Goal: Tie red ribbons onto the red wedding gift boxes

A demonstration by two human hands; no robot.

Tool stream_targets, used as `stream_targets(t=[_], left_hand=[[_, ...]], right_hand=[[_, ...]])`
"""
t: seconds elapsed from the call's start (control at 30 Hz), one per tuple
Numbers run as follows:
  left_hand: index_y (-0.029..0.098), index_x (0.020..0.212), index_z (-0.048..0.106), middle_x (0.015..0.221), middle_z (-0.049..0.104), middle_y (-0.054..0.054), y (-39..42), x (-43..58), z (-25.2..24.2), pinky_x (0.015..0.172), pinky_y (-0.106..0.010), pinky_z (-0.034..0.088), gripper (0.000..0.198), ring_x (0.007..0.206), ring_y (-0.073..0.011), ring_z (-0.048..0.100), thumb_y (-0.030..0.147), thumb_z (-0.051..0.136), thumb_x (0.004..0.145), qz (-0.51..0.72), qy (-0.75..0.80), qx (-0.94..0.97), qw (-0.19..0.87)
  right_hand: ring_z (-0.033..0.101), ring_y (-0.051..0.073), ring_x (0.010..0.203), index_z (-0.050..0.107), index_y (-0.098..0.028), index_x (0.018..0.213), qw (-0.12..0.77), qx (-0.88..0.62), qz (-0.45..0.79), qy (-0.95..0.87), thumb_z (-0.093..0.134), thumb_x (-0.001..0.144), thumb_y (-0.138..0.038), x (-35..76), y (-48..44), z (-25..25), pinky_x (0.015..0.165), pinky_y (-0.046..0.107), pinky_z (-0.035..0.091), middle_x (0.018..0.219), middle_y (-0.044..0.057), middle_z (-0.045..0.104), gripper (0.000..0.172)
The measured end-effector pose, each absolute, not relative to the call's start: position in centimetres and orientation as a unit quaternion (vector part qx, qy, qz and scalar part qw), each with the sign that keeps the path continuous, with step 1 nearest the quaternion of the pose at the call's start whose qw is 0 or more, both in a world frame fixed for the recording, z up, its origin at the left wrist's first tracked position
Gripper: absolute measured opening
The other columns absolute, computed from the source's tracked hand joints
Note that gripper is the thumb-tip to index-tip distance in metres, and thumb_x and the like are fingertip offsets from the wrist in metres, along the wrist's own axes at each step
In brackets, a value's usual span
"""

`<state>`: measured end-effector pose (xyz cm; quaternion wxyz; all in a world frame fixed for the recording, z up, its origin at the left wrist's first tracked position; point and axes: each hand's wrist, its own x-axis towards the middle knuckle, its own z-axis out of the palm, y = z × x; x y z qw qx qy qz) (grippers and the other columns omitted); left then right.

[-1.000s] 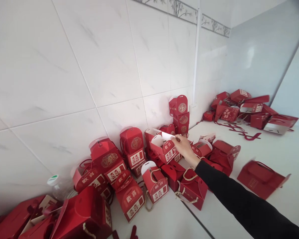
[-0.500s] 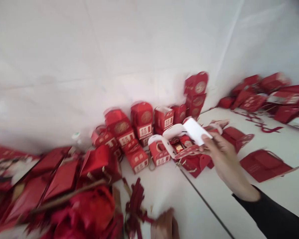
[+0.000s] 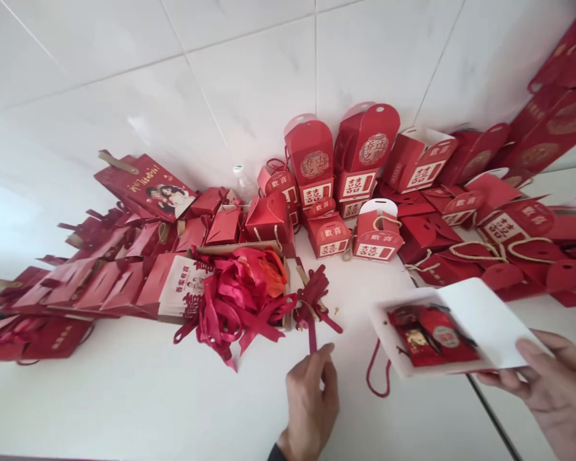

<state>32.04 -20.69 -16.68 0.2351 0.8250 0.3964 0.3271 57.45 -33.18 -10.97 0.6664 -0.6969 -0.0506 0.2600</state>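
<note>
My right hand (image 3: 552, 390) grips an open gift box (image 3: 494, 320) by its white lid flap, thumb on top and fingers beneath. Inside the box lie red and gold wrapped packets (image 3: 432, 336). A dark red cord loop (image 3: 379, 378) hangs down beside its left end. My left hand (image 3: 312, 397) is closed near the middle of the table, fingertips at the lower end of a dark red ribbon (image 3: 312, 336). That ribbon leads up to a bundle of dark red ribbons (image 3: 312, 291). To its left, loose pink-red ribbons (image 3: 235, 294) spill from a cardboard box.
Red gift boxes with cord handles (image 3: 333, 234) stand along the tiled wall (image 3: 249, 77). Rows of closed red boxes (image 3: 125, 282) fill the left side. A clear bottle (image 3: 242, 182) stands behind them. A dark seam (image 3: 494, 416) crosses the white tabletop (image 3: 182, 410).
The view has swung right and closer. My right hand has brought the open box away from the other boxes, nearer to me. My left hand now shows further up, at the ribbon.
</note>
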Motion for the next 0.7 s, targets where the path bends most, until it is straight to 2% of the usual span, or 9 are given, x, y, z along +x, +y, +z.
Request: stream_targets(t=[0.1, 0.17, 0.3, 0.43, 0.53, 0.7], left_hand=[[0.018, 0.11, 0.066, 0.079, 0.077, -0.004, -20.7, 30.8, -16.6, 0.06, -0.021, 0.055, 0.025, 0.065, -0.0135, 0.073, 0.011, 0.045, 0.099, 0.324, 0.454, 0.798, 0.226], [0.017, 0.108, 0.066, 0.079, 0.077, -0.004, -21.0, 30.7, -16.6, 0.059, -0.02, 0.055, 0.023, 0.066, -0.0138, 0.074, 0.013, 0.045, 0.1, 0.317, 0.472, 0.791, 0.225], [0.019, 0.11, 0.066, 0.072, 0.073, -0.001, -21.7, 30.5, -15.8, 0.054, -0.019, 0.051, 0.025, 0.058, -0.0118, 0.068, 0.017, 0.043, 0.102, 0.307, 0.487, 0.785, 0.228], [0.021, 0.11, 0.065, 0.061, 0.063, 0.005, -20.9, 29.4, -14.2, 0.05, -0.019, 0.046, 0.021, 0.048, -0.0103, 0.056, 0.024, 0.047, 0.1, 0.353, 0.531, 0.746, 0.195], [0.021, 0.105, 0.059, 0.059, 0.054, 0.008, -19.4, 28.1, -13.4, 0.049, -0.02, 0.045, 0.015, 0.047, -0.011, 0.052, 0.032, 0.054, 0.096, 0.394, 0.595, 0.684, 0.153], [0.022, 0.113, 0.047, 0.059, 0.047, 0.011, -17.7, 26.7, -13.2, 0.051, -0.022, 0.046, 0.027, 0.049, -0.0127, 0.053, 0.036, 0.058, 0.093, 0.407, 0.65, 0.629, 0.127]], right_hand=[[0.059, 0.018, 0.064, 0.077, -0.03, 0.075, 0.665, -0.677, 0.313, -0.033, 0.095, 0.053, -0.054, 54.9, -32.0, -9.9, 0.054, 0.025, 0.064, 0.086, 0.005, 0.065, 0.037], [0.061, 0.018, 0.065, 0.079, -0.029, 0.075, 0.656, -0.671, 0.345, -0.032, 0.094, 0.053, -0.055, 53.5, -31.4, -9.7, 0.053, 0.023, 0.063, 0.088, 0.005, 0.067, 0.037], [0.064, 0.021, 0.067, 0.079, -0.029, 0.077, 0.641, -0.658, 0.392, -0.046, 0.092, 0.057, -0.056, 52.5, -31.1, -10.6, 0.059, 0.029, 0.066, 0.092, 0.005, 0.071, 0.036], [0.067, 0.025, 0.067, 0.08, -0.032, 0.074, 0.636, -0.662, 0.396, -0.013, 0.093, 0.05, -0.058, 52.4, -31.5, -11.7, 0.062, 0.036, 0.069, 0.094, 0.005, 0.07, 0.038], [0.066, 0.025, 0.066, 0.078, -0.031, 0.071, 0.628, -0.665, 0.405, 0.003, 0.095, 0.047, -0.058, 52.2, -31.8, -12.2, 0.065, 0.039, 0.071, 0.09, 0.004, 0.068, 0.04], [0.066, 0.022, 0.067, 0.073, -0.027, 0.073, 0.617, -0.666, 0.418, 0.013, 0.097, 0.045, -0.058, 52.3, -32.2, -13.3, 0.061, 0.037, 0.07, 0.084, 0.002, 0.065, 0.048]])
